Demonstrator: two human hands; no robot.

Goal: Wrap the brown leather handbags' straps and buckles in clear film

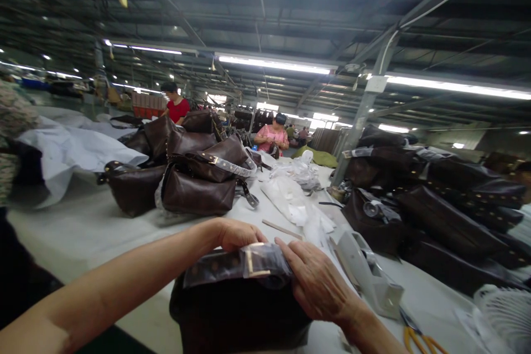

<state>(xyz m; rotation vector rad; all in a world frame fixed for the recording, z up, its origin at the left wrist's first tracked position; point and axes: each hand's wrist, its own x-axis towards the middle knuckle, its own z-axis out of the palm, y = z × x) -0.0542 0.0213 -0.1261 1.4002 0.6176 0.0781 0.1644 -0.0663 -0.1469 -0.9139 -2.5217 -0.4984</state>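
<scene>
A dark brown bag (232, 315) stands in front of me at the bottom middle. Across its top lies a studded strap wrapped in clear plastic (244, 265), with a gold buckle showing through. My left hand (236, 233) is curled over the far edge of the wrapped strap. My right hand (315, 282) presses on the strap's right end, fingers together on the plastic.
A pile of brown bags (186, 171) sits on the white table (83, 227) ahead left; another dark pile (440, 204) is at right. Loose plastic wraps (298, 199), a tape dispenser (369, 271) and yellow-handled scissors (418, 337) lie nearby. Two people work at the far end.
</scene>
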